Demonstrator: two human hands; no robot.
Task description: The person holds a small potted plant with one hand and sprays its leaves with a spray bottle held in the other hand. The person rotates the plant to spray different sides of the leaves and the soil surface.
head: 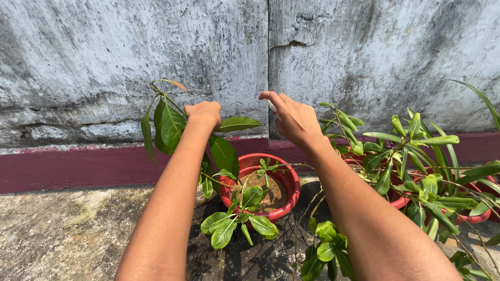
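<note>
- Red pot point(284, 179) sits below our hands, half hidden by leaves.
- Our left hand point(204, 113) is closed on a stem we can't see.
- Our right hand point(292, 118) pinches something white point(271, 105), mostly hidden.

I see only the back of the left hand point(204, 114); its fingers curl away from me, so whatever they grasp among the leaves is hidden. The right hand point(292, 117) covers most of a small white object point(271, 105), too little of which shows to identify it. My left forearm hides the stem of the tall plant point(169, 122) down to the red pot point(259, 186), and my right forearm conceals most of the second pot point(398, 202). The third pot point(476, 217), largely buried in foliage, is cut off by the right edge. Both arms are cut off by the bottom edge.
</note>
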